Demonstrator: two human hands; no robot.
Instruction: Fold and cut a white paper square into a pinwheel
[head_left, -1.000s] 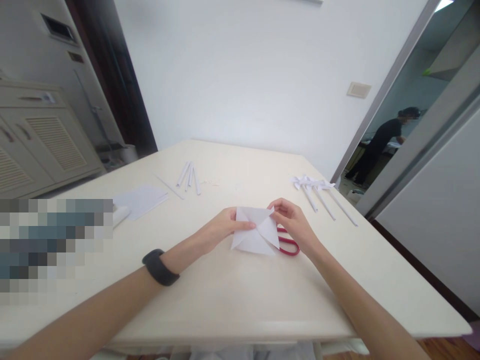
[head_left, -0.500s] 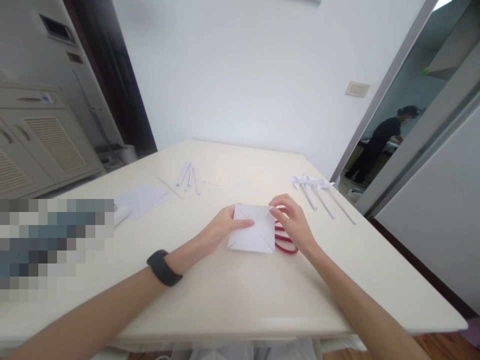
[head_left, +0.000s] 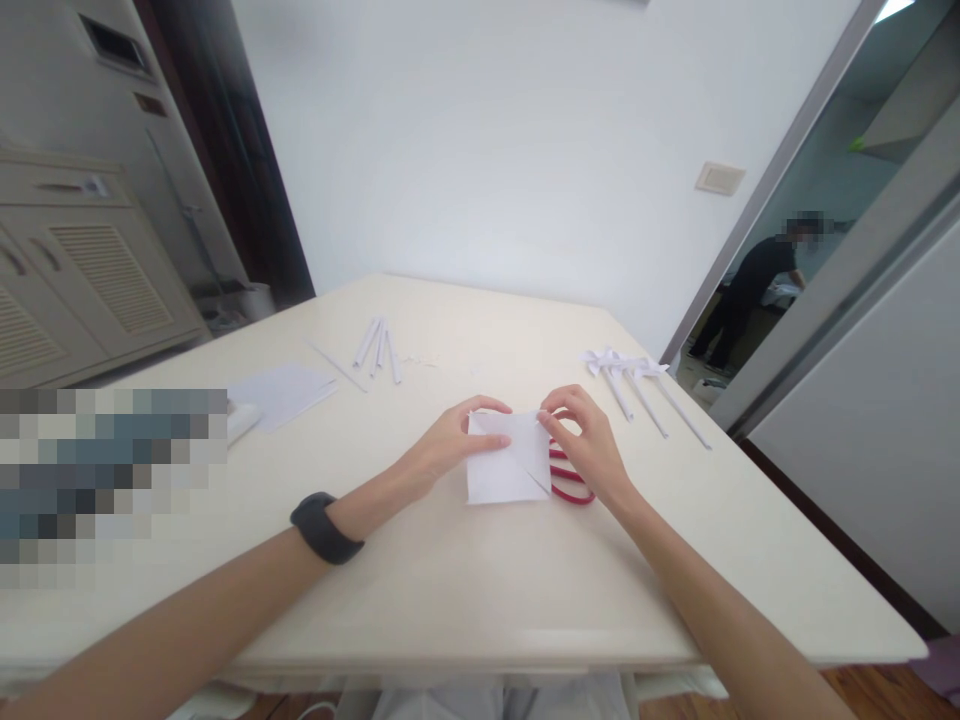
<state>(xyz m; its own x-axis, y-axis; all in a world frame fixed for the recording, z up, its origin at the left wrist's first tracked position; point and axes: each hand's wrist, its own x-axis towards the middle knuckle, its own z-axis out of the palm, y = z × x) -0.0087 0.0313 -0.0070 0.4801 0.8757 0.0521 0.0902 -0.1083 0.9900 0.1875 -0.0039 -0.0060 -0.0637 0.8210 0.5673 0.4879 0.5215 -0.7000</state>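
A white square of paper (head_left: 504, 470) with diagonal cuts lies on the cream table (head_left: 480, 600) in front of me. My left hand (head_left: 446, 445) presses its left part, thumb on the sheet near the centre. My right hand (head_left: 589, 440) pinches the upper right corner of the paper between thumb and forefinger. Red-handled scissors (head_left: 571, 480) lie under my right hand, partly hidden by the sheet. A dark band sits on my left wrist (head_left: 324, 528).
Rolled paper sticks (head_left: 379, 350) lie at the back left, finished paper pinwheels on sticks (head_left: 637, 385) at the back right. A stack of white sheets (head_left: 281, 392) is on the left. A person in dark clothes (head_left: 750, 285) stands beyond the doorway.
The paper has turned from a tilted pose to squarer on the table, and one flap now folds toward the centre. Both hands shifted slightly with it.
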